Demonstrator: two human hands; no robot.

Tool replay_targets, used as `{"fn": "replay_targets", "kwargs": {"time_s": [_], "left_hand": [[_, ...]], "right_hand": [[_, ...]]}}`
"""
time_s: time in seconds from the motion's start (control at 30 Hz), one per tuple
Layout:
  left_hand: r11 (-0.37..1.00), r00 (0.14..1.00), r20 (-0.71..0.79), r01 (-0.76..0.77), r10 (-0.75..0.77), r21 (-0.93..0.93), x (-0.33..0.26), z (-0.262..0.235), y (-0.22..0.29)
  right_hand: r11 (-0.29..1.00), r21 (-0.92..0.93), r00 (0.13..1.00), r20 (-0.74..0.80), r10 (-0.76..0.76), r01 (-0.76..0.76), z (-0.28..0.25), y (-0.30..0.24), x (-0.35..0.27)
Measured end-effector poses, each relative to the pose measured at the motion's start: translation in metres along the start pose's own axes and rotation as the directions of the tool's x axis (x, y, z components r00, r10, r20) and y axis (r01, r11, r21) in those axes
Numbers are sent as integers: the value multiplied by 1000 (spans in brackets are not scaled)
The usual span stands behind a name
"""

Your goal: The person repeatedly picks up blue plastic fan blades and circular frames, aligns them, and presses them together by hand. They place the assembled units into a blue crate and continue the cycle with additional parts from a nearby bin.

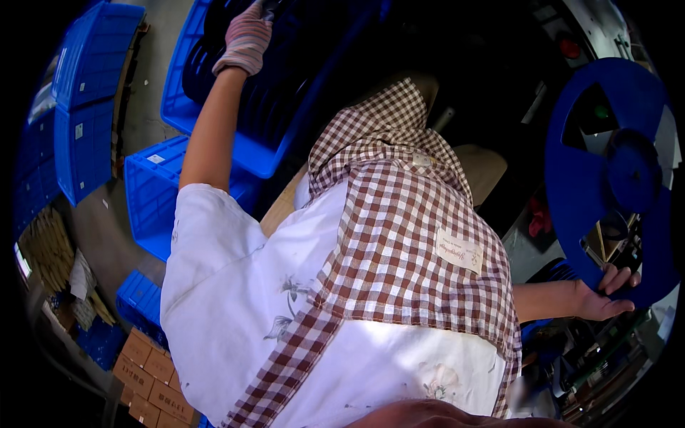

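At right, right hand (605, 294), bare, grasping a blue reel (633, 171) by its lower rim, fingers curled at the edge of a cutout, thumb extended below them. The blue reel itself near the right margin of the view, well apart from the body: a broad disc with large openings and a round central hub, broad face toward the camera. Through and behind the openings, dimly lit objects, mostly too dark to identify; a red item (540, 217) just beside the left rim.

At upper left, left hand (246, 39) in a striped knit glove, above a blue crate (251, 153) with black curved pieces (264, 107) set close together inside. Fingertips close to the upper limit of the view, against very dark contents; impossible to tell whether grasping or released.

At centre, a brown-and-white checked apron (407, 242) over a white shirt (228, 285), a pale label (459, 250) sewn to the cloth. Just below the filled crate, a second crate (146, 203), also blue. Farther left, stacked crates (84, 143) on the grey floor (153, 71); at lower left, piled cardboard boxes (150, 374).
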State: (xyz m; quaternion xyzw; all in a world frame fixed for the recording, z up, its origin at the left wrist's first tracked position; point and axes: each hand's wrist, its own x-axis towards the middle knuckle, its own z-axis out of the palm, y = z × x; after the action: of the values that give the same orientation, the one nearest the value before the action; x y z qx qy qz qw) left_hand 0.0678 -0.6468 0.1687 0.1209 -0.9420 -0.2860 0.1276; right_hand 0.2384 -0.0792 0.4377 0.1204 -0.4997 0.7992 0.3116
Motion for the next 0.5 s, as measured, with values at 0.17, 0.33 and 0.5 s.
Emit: {"fn": "replay_targets", "kwargs": {"time_s": [0.17,0.33,0.5], "left_hand": [[951,987,56,131,-153,281,-14,23,-8],[946,991,-117,-22,63,324,-29,0,62],[109,916,139,106,376,-988,-57,12,175]], "right_hand": [[998,39,999,26,42,-43,-16,2,3],[966,82,964,-88,251,-244,-9,14,-3],[845,396,931,91,354,-360,7,31,2]]}}
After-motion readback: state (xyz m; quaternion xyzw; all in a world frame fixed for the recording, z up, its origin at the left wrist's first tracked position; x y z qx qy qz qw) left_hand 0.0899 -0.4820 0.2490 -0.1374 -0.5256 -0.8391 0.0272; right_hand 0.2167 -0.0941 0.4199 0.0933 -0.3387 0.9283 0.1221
